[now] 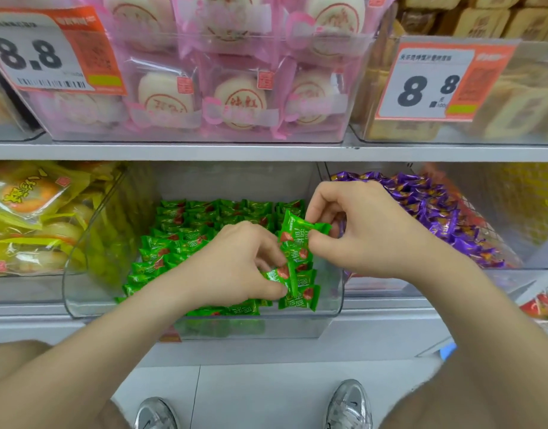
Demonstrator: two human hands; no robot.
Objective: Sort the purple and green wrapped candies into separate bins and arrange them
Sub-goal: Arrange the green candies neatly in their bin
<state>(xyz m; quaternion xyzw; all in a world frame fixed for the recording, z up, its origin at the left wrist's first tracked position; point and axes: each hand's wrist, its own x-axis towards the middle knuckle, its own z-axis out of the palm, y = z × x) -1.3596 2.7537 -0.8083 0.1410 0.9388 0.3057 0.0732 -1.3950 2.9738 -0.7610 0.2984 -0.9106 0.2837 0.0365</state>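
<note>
The green candies [186,239] fill a clear bin [81,274] at the middle of the lower shelf, its rounded front pulled out past the shelf's front edge. Their wrappers are bright green with a red mark and white lettering, and most lie flat in overlapping rows. A column of them stands on edge by the bin's right wall. One raised candy [297,229] is pinched at its top by the right hand [362,230]; a lower candy [280,275] is pinched by the left hand [235,264]. The purple candies [436,218], shiny with orange marks, lie heaped loosely in the neighbouring bin [541,218] to the right.
</note>
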